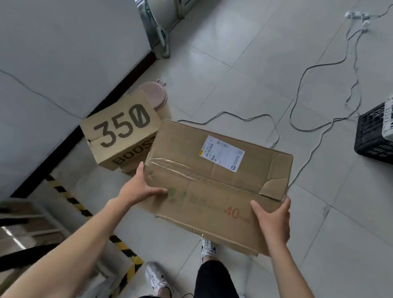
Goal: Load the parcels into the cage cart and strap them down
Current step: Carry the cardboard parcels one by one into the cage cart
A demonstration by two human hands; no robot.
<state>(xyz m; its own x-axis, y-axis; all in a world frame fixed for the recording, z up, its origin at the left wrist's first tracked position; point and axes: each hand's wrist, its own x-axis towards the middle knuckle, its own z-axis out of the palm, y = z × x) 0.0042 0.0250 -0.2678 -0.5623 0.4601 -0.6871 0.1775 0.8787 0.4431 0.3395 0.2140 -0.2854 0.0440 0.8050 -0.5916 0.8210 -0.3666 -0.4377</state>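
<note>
"350 BOOST" box [119, 132]; "40" parcel [214, 177]

Brown taped box [214, 177], white label on top, dented right corner, tilted, lifted off floor, 350 box [118, 133] just left, by wall

Both bare arms reach forward and down. Left hand [142, 189] grips the box [213, 166] at its left edge, thumb flat on front; right hand [273, 217] clasps the right edge.
</note>
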